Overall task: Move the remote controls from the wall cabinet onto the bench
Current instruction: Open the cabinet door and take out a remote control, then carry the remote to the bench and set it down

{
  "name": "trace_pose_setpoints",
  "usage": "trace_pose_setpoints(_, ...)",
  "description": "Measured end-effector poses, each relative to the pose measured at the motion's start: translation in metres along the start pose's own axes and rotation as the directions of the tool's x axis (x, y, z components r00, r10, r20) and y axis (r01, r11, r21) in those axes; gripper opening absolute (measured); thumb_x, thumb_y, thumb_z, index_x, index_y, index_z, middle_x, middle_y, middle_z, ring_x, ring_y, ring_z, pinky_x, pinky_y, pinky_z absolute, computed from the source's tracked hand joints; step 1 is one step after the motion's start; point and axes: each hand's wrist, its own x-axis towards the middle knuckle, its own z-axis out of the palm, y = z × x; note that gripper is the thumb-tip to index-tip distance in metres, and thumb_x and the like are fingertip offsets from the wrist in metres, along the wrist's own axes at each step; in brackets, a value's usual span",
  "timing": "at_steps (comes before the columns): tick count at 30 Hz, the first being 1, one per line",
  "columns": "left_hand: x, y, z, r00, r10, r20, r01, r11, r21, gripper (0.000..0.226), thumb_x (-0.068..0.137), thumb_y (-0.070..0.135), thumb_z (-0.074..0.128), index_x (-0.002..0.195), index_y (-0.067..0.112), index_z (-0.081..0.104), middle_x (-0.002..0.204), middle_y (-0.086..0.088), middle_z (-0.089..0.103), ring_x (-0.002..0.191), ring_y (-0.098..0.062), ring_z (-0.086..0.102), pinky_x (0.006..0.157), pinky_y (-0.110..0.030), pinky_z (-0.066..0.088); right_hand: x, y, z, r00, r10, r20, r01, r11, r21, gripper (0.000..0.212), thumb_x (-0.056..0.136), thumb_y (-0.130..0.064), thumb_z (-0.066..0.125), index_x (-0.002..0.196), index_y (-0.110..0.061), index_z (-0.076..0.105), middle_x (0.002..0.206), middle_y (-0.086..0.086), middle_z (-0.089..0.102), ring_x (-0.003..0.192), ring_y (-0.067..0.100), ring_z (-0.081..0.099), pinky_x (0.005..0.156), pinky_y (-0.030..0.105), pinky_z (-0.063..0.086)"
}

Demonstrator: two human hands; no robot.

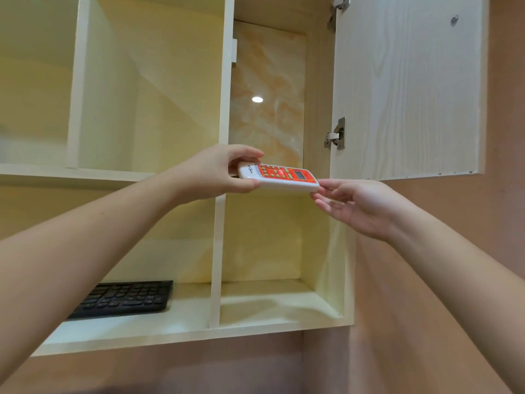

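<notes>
Remote [279, 177] is the small item here, so first the cabinet [224, 115]: a pale wall unit split by an upright divider and a shelf into open compartments, its right door [409, 86] swung wide on two metal hinges. A black keyboard [125, 298] lies flat in the lower left compartment. Two bare forearms reach up from below. The left hand [216, 173] pinches the white end of the remote between thumb underneath and fingers on top, holding it level in front of the shelf edge, at the mouth of the upper right compartment. The right hand [360, 203] is palm up, fingers loosely spread, their tips touching the remote's far end, gripping nothing. The remote has an orange face, yellowish buttons and a small screen.
</notes>
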Motion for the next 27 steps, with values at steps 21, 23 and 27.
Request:
trace_pose_setpoints(21, -0.128, -0.046, 0.074, 0.941, 0.073, 0.331, -0.049, 0.996, -0.079, 0.064, 0.079, 0.02, 0.075, 0.133, 0.037, 0.046, 0.124, 0.029, 0.056, 0.112, 0.015, 0.051, 0.092, 0.0, 0.033, -0.122, 0.146, -0.018, 0.94, 0.327, -0.095, -0.271, 0.888, 0.371, 0.033, 0.077, -0.001, 0.057, 0.108, 0.01, 0.062, 0.105, 0.023, 0.069, 0.085, 0.024, 0.072, 0.075, 0.034, 0.06)
trace_pose_setpoints(23, -0.141, -0.054, 0.086, 0.935, 0.074, 0.348, -0.045, 0.995, -0.092, 0.064, 0.079, 0.02, 0.075, 0.133, 0.038, 0.046, 0.125, 0.029, 0.055, 0.113, 0.015, 0.05, 0.092, 0.001, 0.032, -0.133, 0.158, -0.019, 0.935, 0.336, -0.11, -0.273, 0.885, 0.377, 0.028, 0.082, -0.003, 0.058, 0.107, 0.007, 0.064, 0.107, 0.02, 0.07, 0.088, 0.021, 0.072, 0.078, 0.032, 0.059)
trace_pose_setpoints(27, -0.168, -0.063, 0.107, 0.925, 0.05, 0.376, 0.002, 0.991, -0.137, 0.062, 0.077, 0.031, 0.076, 0.129, 0.047, 0.045, 0.122, 0.036, 0.055, 0.115, 0.014, 0.05, 0.097, -0.005, 0.036, -0.155, 0.176, -0.021, 0.928, 0.347, -0.136, -0.277, 0.887, 0.369, 0.021, 0.078, -0.006, 0.062, 0.093, 0.001, 0.075, 0.104, 0.015, 0.073, 0.088, 0.017, 0.072, 0.08, 0.029, 0.058)
